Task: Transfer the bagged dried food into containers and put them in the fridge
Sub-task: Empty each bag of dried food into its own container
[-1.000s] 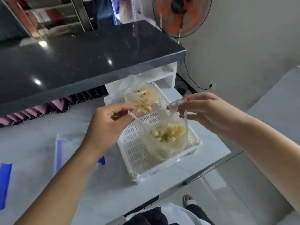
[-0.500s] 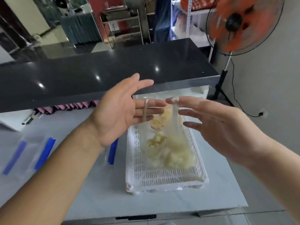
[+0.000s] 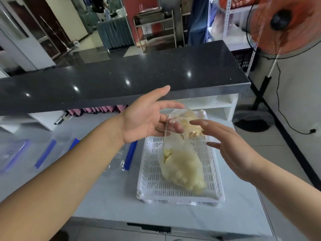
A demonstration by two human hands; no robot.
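Observation:
A clear plastic bag of pale yellow dried food (image 3: 182,167) rests in a white slatted basket (image 3: 151,188) on the grey table. Its thin top strip is stretched upward between my hands. My left hand (image 3: 144,119) is palm-up with straight fingers, and the strip runs across those fingers. My right hand (image 3: 231,150) reaches in from the right with fingers spread and straight, its fingertips touching the bag's top. A second bag of yellow food (image 3: 189,115) lies at the basket's far end, partly hidden behind my fingers.
Clear plastic lids or containers with blue clips (image 3: 130,153) lie on the table left of the basket, more at the far left (image 3: 45,153). A black counter top (image 3: 121,80) overhangs the table's back. An orange fan (image 3: 284,23) stands at the right.
Both hands went from pinching the bag's top to flat, spread fingers with the strip stretched between them. The bag now lies lower in the basket, and the view has tilted upward.

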